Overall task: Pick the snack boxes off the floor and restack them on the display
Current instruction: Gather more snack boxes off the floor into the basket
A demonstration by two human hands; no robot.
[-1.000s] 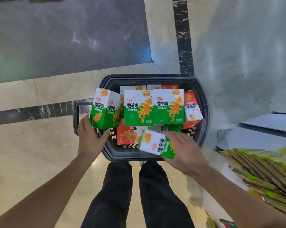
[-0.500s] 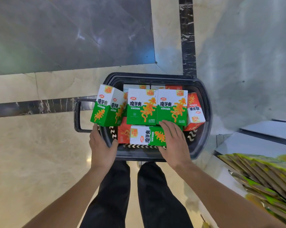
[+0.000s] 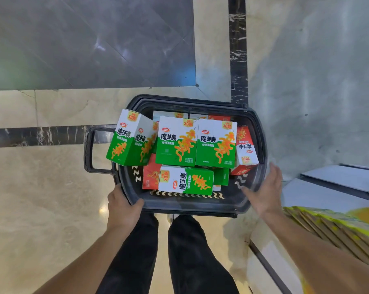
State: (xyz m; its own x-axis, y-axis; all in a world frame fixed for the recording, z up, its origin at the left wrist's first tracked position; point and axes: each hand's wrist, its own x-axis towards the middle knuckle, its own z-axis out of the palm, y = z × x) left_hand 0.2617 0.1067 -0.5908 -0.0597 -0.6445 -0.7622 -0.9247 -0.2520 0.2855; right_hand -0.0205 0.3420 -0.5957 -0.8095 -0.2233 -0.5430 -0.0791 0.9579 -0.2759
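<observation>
Polished marble floor (image 3: 41, 198) is spreading out beneath everything, beige crossed by dark veined strips, with a grey slab farther off. At the left, a black handle (image 3: 89, 149) is sticking out from a dark plastic basket (image 3: 192, 102) sitting on the floor in front of the person's dark trouser legs (image 3: 179, 251). The left hand (image 3: 122, 209) is gripping the basket's near left corner, thumb hooked over the rim. One green snack box (image 3: 130, 139) is leaning tilted over the basket's left rim. Two more green boxes (image 3: 196, 142) are standing side by side in the middle, another green box (image 3: 186, 180) is lying on its side just in front of them, and red boxes (image 3: 246, 149) are showing underneath and at the right end. The right hand (image 3: 266, 192) is hovering with fingers spread wide, holding nothing, just beside the basket's right rim; whether it is touching I cannot tell. Farther right, a white display (image 3: 327, 194) is carrying a row of yellow-green packets (image 3: 338, 230).
</observation>
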